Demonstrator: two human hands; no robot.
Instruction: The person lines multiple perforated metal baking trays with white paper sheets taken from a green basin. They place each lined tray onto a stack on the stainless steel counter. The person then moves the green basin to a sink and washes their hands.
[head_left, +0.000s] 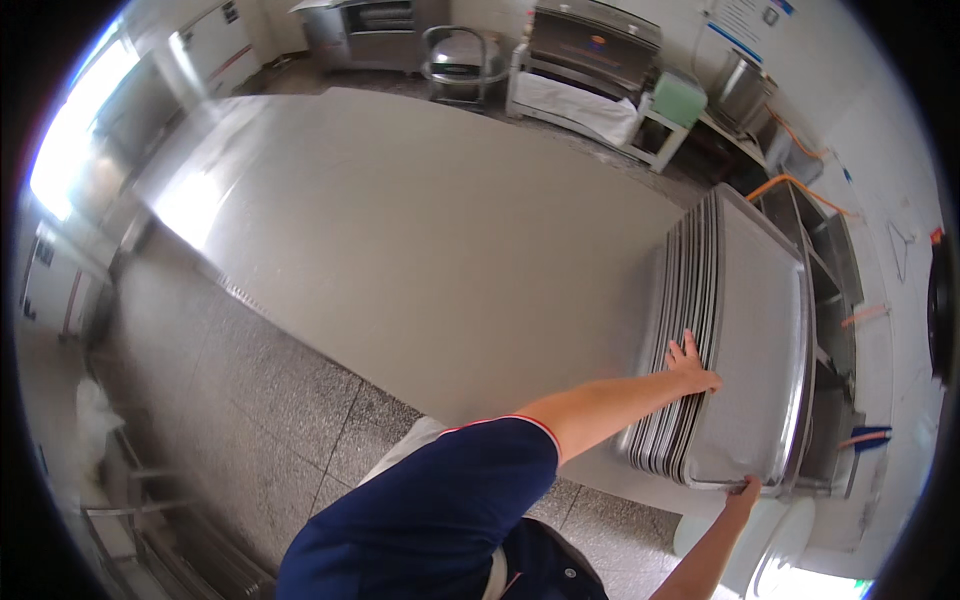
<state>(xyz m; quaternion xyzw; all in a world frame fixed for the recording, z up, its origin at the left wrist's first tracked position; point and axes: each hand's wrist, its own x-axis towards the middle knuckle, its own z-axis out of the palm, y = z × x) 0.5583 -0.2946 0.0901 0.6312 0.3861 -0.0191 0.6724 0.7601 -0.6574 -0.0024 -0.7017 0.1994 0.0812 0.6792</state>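
Observation:
A tall stack of metal baking trays (679, 300) stands at the right end of a stainless-steel table (420, 225). The top tray (754, 322) shows its bare inside and raised rim. My left hand (691, 371) lies against the stack's left side, fingers spread over the tray edges and thumb at the top tray's rim. At the near edge of that same tray, my right hand (745, 491) has its fingers curled on the rim; some of them are hidden.
Behind the table are a round metal vessel (459, 56), a dark metal machine (592, 45) and a green box (679, 97). Metal shelving (832, 300) stands close beyond the trays. A pale round container (780, 536) sits below the right hand. More metal racking (142, 517) is at lower left.

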